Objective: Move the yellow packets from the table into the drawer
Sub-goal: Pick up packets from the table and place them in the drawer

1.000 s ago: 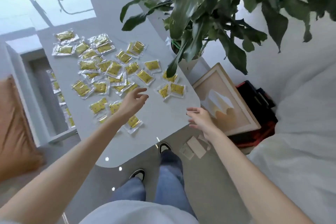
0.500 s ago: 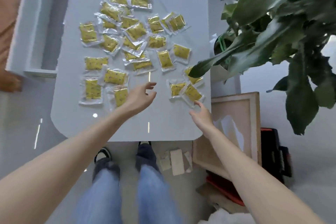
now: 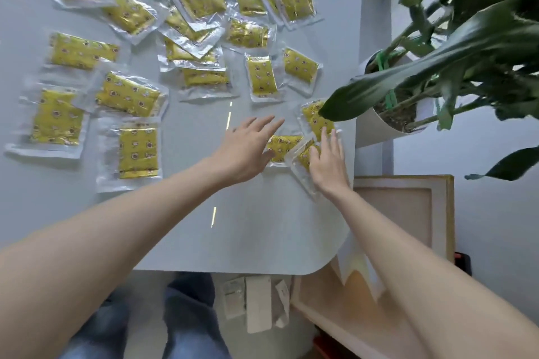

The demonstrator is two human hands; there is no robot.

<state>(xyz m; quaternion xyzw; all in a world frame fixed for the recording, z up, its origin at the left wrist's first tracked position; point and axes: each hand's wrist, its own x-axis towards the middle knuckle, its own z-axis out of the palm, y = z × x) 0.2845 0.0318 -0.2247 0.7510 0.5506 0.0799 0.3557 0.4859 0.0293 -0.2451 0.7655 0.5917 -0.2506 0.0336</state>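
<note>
**STEP IN HAND:** pickup of the yellow packets (image 3: 137, 148) nearest the R desk edge. Drawer: not in view.

**STATUS**
- Left hand (image 3: 248, 151): released, fingers straight & spread, low over the desk (image 3: 204, 227). Its thumb side meets the flat packet (image 3: 281, 146) lying just right of it. Contact vs. hover cannot be told.
- Right hand (image 3: 329, 166): released, fingers straight, laid on the tilted packet (image 3: 303, 156), which appears to overlap the flat packet's right end. No pinch formed.
- Far packet (image 3: 315, 122): just beyond the right hand's fingertips, partly under a plant leaf (image 3: 379, 87). The white pot (image 3: 370, 131) sits beside the desk edge, right of that hand.
- Other packets: many, spread ahead and left of the left hand, several overlapping. Judged by the qty on the desk, the task is at an early stage.

**PROCEDURE (recommended)**
1. The film wrap is likely slick on the glossy top, so don't claw from above. Slide each packet w/ flat fingers toward the palm, then get the thumb under the clear seal margin.
2. R hand: take the tilted packet first, since it seems to lie on top. Lifting the flat one first would drag it.
3. Stack a few packets per hand to cut trips. Grip across the seals, not the filled centre.
4. Far packet: approach low, under the leaf, to avoid snagging foliage or nudging the pot.

**RISK:** packets at the edge may slip to the floor if pushed rightward.
</note>
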